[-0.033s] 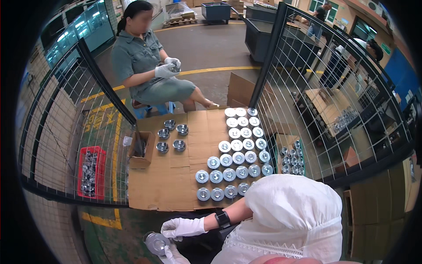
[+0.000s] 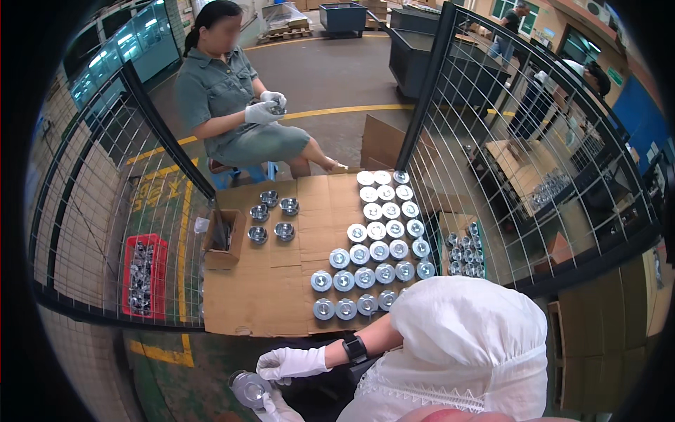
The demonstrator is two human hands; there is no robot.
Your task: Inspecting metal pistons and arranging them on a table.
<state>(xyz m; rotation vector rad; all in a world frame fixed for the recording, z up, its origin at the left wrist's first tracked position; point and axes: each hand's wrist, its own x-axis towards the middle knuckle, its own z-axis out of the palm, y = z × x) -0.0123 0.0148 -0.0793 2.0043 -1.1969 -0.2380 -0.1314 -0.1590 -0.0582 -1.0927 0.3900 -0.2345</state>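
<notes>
Below the table's near edge, my gloved left hand (image 2: 280, 409) grips a round, shiny metal piston (image 2: 249, 389) by its side, its flat round face showing. My gloved right hand (image 2: 292, 363), with a black watch on the wrist, is closed just above and beside that piston, fingertips drawn together. Whatever it pinches, if anything, is hidden. On the cardboard-covered table (image 2: 281, 299), pistons (image 2: 365, 277) stand in rows along the right side, flat faces up. Several more pistons (image 2: 284, 231) stand apart at the far left, hollow sides showing.
An open cardboard box (image 2: 225, 239) sits at the table's left edge. Black mesh panels (image 2: 133, 211) flank both sides. A red crate (image 2: 145, 276) of metal parts lies beyond the left panel. Across the table sits a co-worker (image 2: 225, 105), a metal part in gloved hands.
The view has shifted very slightly, so the table and its pistons appear a little further left. Both hands and the held piston keep nearly the same place.
</notes>
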